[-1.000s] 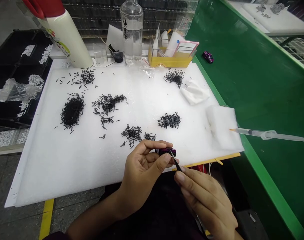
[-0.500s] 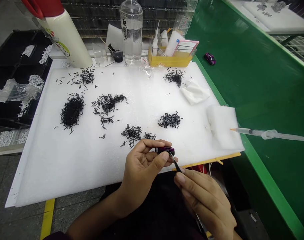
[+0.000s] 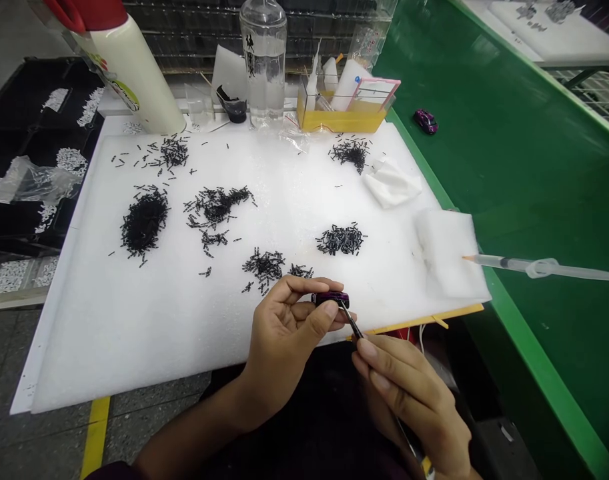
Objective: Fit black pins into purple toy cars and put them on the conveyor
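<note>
"Our left hand (image 3: 284, 333) pinches a small purple car (image 3: 330, 299) between thumb and fingers, which partly cover it. What about our other one?"

"Our right hand (image 3: 414, 393) has its fingers pressed together on a thin, pointed tool (image 3: 353, 325), its tip at the car's near side."

"Can we read any writing?"

"Not surely. Well beyond our left hand, a clear bottle (image 3: 263, 67) bears black characters, too small for us to make out. Left of it, a cream flask (image 3: 139, 77) with a red top has a green oval logo, illegible. To the bottle's right, a pink-edged card (image 3: 375, 93) leans in a yellow-based box (image 3: 339, 122)."

"And nearer?"

"Black pieces (image 3: 263, 265) lie heaped just beyond our left fingers. Beyond our right hand, a syringe (image 3: 514, 267) rests its orange tip on a white foam pad (image 3: 451, 257); farther off, a second purple car (image 3: 425, 121) sits on a green surface (image 3: 489, 153)."
</note>
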`<state>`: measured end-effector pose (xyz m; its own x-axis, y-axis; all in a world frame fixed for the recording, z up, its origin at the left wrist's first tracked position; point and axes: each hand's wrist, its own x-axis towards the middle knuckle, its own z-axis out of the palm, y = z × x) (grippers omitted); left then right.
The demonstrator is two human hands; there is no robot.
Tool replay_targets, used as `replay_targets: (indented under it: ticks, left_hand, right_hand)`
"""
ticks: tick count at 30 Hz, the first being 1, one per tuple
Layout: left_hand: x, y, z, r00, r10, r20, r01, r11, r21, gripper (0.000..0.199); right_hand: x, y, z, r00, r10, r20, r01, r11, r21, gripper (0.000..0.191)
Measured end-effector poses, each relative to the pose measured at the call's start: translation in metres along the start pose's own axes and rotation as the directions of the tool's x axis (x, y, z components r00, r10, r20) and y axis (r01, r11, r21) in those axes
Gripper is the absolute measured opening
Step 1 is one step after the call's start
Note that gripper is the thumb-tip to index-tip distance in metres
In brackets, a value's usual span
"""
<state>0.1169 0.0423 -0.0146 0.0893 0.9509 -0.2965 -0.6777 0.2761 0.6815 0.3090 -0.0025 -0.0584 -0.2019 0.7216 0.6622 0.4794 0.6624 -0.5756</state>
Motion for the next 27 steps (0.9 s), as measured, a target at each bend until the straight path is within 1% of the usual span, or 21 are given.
replay_targets:
  ticks: [4,7,13,18,21,22,23,24,25,26,27]
  left_hand:
    - [0.001,-0.001,-0.001,1.0,0.015,-0.003,-0.015,1.0,0.005,0.012]
    - [0.001,0.0,-0.001,1.0,0.009,-0.004,-0.009,1.0,0.014,0.013]
    - [-0.001,0.002,0.0,1.0,-0.005,-0.011,0.005,1.0,0.015,0.012]
    - [-0.002,0.001,-0.001,1.0,0.0,0.0,0.0,1.0,0.004,0.013]
    - [0.0,0.0,-0.002,1.0,0.0,-0.002,0.0,1.0,0.003,0.013]
    - [0.0,0.0,-0.002,1.0,0.002,-0.001,-0.002,1.0,0.006,0.013]
    - [0.0,0.0,-0.002,1.0,0.005,-0.003,-0.004,1.0,0.01,0.013]
    - [0.0,0.0,-0.002,1.0,0.006,-0.006,-0.006,1.0,0.014,0.013]
    - [0.0,0.0,-0.002,1.0,0.003,-0.014,-0.003,1.0,0.019,0.014]
    - [0.0,0.001,-0.001,1.0,-0.002,-0.021,0.003,1.0,0.026,0.014]
    - [-0.001,0.001,-0.001,1.0,-0.01,-0.026,0.01,0.999,0.036,0.014]
  right_hand:
    - [0.009,-0.006,0.009,0.998,-0.001,-0.056,0.002,1.0,0.02,0.056]
    - [0.012,-0.01,0.009,0.998,0.016,-0.067,-0.016,1.0,0.005,0.06]
    - [0.012,-0.012,0.004,0.997,-0.02,-0.074,0.02,1.0,-0.001,0.052]
    - [0.021,-0.016,0.0,1.0,-0.018,-0.025,0.019,1.0,0.003,0.051]
    - [0.026,-0.024,-0.006,0.994,0.073,0.082,-0.074,0.997,0.005,0.047]
    - [0.026,-0.026,-0.007,0.988,0.11,0.106,-0.112,0.994,0.008,0.046]
    - [0.025,-0.026,-0.008,0.985,0.136,0.102,-0.138,0.99,0.017,0.044]
    - [0.024,-0.025,-0.007,0.988,0.142,0.062,-0.145,0.989,0.037,0.042]
    - [0.022,-0.022,-0.006,0.991,0.134,-0.019,-0.132,0.989,0.064,0.04]
    - [0.021,-0.018,-0.003,0.984,0.13,-0.12,-0.119,0.989,0.09,0.038]
    - [0.02,-0.012,0.0,0.965,0.133,-0.224,-0.112,0.988,0.105,0.036]
